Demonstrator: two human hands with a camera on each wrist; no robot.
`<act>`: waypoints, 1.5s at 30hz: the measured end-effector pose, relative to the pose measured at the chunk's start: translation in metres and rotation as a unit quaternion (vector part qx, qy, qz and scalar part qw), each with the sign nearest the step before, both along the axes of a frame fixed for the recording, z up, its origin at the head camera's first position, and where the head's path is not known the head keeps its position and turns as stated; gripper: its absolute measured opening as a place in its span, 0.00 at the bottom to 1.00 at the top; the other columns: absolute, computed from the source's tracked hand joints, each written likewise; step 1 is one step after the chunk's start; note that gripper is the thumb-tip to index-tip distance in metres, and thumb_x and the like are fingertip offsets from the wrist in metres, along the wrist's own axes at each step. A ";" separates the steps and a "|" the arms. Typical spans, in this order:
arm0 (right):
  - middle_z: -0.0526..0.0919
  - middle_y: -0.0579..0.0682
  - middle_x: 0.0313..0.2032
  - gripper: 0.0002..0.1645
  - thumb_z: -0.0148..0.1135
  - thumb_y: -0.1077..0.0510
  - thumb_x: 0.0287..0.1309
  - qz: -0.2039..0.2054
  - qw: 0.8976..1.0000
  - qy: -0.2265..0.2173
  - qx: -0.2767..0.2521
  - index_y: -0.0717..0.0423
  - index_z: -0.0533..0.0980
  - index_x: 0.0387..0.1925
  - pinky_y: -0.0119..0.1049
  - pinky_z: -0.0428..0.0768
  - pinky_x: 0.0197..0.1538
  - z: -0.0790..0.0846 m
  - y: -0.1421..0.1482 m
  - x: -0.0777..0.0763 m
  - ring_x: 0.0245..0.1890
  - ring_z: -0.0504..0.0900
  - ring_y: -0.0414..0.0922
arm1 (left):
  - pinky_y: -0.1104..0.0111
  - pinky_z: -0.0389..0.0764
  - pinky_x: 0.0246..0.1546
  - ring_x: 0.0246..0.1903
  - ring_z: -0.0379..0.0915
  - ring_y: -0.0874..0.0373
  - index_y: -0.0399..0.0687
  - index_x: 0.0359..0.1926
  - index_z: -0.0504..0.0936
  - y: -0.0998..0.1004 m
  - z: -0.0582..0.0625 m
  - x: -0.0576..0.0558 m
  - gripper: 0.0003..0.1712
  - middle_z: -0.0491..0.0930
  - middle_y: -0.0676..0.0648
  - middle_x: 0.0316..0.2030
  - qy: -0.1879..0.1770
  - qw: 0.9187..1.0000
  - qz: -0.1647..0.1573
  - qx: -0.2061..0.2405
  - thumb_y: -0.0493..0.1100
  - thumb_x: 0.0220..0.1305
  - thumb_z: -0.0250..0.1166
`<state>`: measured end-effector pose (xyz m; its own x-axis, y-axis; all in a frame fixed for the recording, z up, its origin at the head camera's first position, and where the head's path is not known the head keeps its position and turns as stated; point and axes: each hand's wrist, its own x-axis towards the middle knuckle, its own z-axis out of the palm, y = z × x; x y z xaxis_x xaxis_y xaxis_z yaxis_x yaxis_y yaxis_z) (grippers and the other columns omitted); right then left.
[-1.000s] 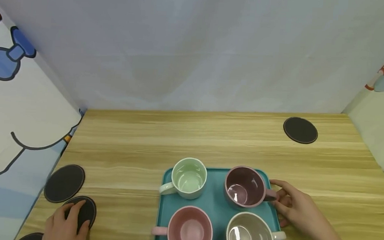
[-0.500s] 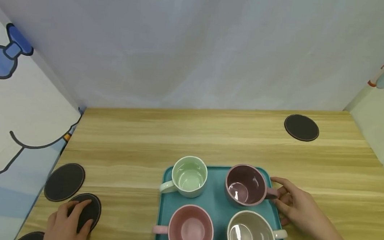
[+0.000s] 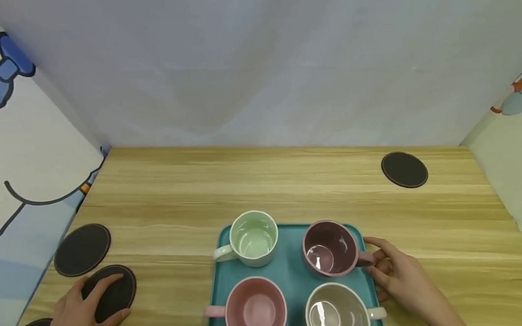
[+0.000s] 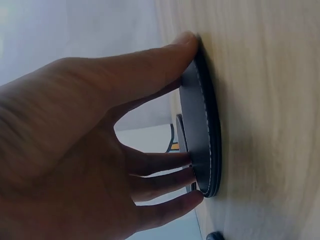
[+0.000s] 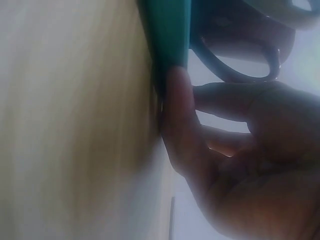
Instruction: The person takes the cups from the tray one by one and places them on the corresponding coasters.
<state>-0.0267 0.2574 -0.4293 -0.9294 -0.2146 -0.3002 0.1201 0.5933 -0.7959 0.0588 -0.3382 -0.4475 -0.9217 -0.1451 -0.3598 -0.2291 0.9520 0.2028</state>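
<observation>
Pinching a black coaster (image 3: 114, 298) on the left, touching a teal tray (image 3: 291, 243) on the right

From the head view, your left hand (image 3: 82, 311) spans the coaster at the lower left of the wooden surface (image 3: 188, 193), gripping it by the rim. A second coaster (image 3: 82, 249) lies just beyond it, part of a third coaster (image 3: 40, 324) shows at the bottom edge, and a far coaster (image 3: 404, 169) lies well apart, at the right rear. Your right hand (image 3: 399, 276) is at the tray's right edge with its fingers bent, just beside the handle of a purple mug (image 3: 329, 250). That mug and a pale green mug (image 3: 253, 241) stand in the tray's far row, a pink mug (image 3: 257, 308) and a cream mug (image 3: 339, 315) in the near row.

From the left wrist, you see your thumb on one side of the stitched rim and your fingertips on the other.

From the right wrist, a fingertip touches the tray's outer wall; whether that hand grips it, I cannot tell.
</observation>
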 end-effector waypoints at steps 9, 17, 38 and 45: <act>0.82 0.59 0.46 0.36 0.62 0.68 0.66 0.000 1.000 -0.002 -0.001 0.57 0.66 0.74 0.34 0.86 0.25 0.000 -0.002 0.001 0.30 0.83 0.37 | 0.23 0.68 0.53 0.57 0.60 0.07 0.40 0.76 0.62 0.018 0.011 -0.007 0.58 0.58 0.11 0.63 -0.018 1.000 -0.016 -0.008 0.67 0.57 0.75; 0.83 0.59 0.45 0.36 0.62 0.70 0.65 0.005 1.000 0.016 -0.011 0.59 0.65 0.73 0.35 0.85 0.24 0.000 0.000 0.001 0.27 0.82 0.36 | 0.26 0.68 0.53 0.59 0.54 0.10 0.21 0.76 0.52 0.029 0.014 -0.020 0.74 0.56 0.15 0.64 -0.036 0.999 -0.020 -0.007 0.71 0.52 0.76; 0.82 0.61 0.47 0.36 0.61 0.70 0.68 0.025 0.999 0.019 -0.027 0.61 0.63 0.75 0.35 0.85 0.24 -0.003 0.003 0.001 0.27 0.80 0.35 | 0.35 0.77 0.48 0.57 0.64 0.22 0.26 0.73 0.65 0.071 0.022 -0.057 0.69 0.64 0.21 0.61 0.066 0.995 -0.074 -0.024 0.79 0.51 0.71; 0.81 0.60 0.47 0.36 0.61 0.71 0.67 0.028 0.999 0.032 -0.027 0.61 0.63 0.74 0.35 0.84 0.23 -0.003 0.003 0.001 0.27 0.79 0.34 | 0.36 0.76 0.48 0.59 0.63 0.23 0.30 0.76 0.62 0.076 0.024 -0.073 0.68 0.63 0.23 0.64 0.074 0.992 -0.101 0.001 0.77 0.53 0.72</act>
<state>-0.0256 0.2602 -0.4328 -0.9325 -0.2803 -0.2276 0.0364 0.5542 -0.8316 -0.0146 -0.2623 -0.4239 -0.9746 0.0480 -0.2187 -0.0016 0.9752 0.2212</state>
